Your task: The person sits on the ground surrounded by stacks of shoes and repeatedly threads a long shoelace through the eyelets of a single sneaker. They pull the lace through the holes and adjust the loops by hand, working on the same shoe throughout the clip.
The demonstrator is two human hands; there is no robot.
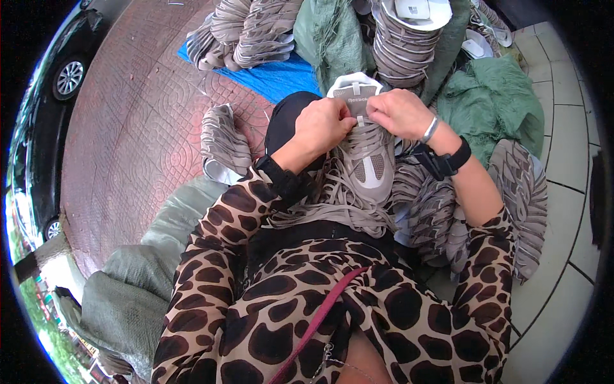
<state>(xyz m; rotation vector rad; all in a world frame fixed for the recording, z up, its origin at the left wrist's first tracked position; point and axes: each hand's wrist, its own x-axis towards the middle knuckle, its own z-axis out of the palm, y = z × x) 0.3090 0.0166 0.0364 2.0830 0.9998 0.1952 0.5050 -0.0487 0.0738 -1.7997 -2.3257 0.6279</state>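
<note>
A grey and white shoe upper (369, 163) lies on my lap, tongue pointing away from me. My left hand (323, 125) pinches the grey lace at the top left of the tongue. My right hand (400, 112) grips the lace on the top right, fingers closed; a bracelet and a black watch (441, 160) sit on that wrist. A bundle of loose grey laces (332, 205) spreads across my lap below the shoe. My sleeves are a brown spotted print.
Stacks of grey shoe uppers rise ahead (249, 32) and at my right (511, 192), one small pile on the left (224, 144). Green sacks (492, 102) and a blue tarp (275, 77) lie around. Red paving is left, with a black car (45, 96) beyond.
</note>
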